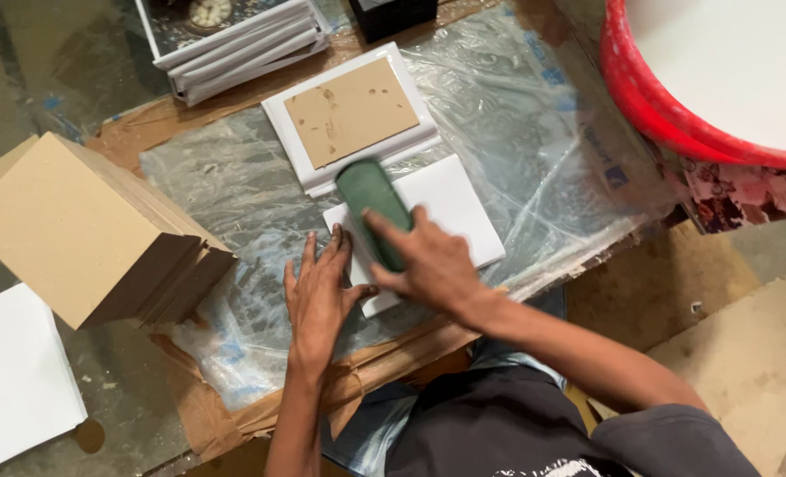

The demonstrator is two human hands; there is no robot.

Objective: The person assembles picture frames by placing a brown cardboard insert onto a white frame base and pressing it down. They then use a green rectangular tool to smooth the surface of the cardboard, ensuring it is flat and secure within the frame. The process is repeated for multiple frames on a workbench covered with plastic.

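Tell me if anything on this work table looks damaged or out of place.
The brown backing board in the white frame has pale blotches and spots. The stack of brown boards at the left is fanned askew, and the plastic sheet over the table is crumpled. Nothing looks spilled.

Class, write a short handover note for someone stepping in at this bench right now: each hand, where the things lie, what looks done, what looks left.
Right hand: gripping a green block, pressed on the white sheet.
Left hand: flat, fingers spread, pinning the sheet's left edge.
The sheet lies on clear plastic film over the bench.
Just behind it: a white frame face down with a brown backing board already in it.
Far left: a stack of brown boards; below it a white panel. Top: a stack of white frames.
Done: one frame backed. Left: the sheet is under the block; stacked boards untouched.
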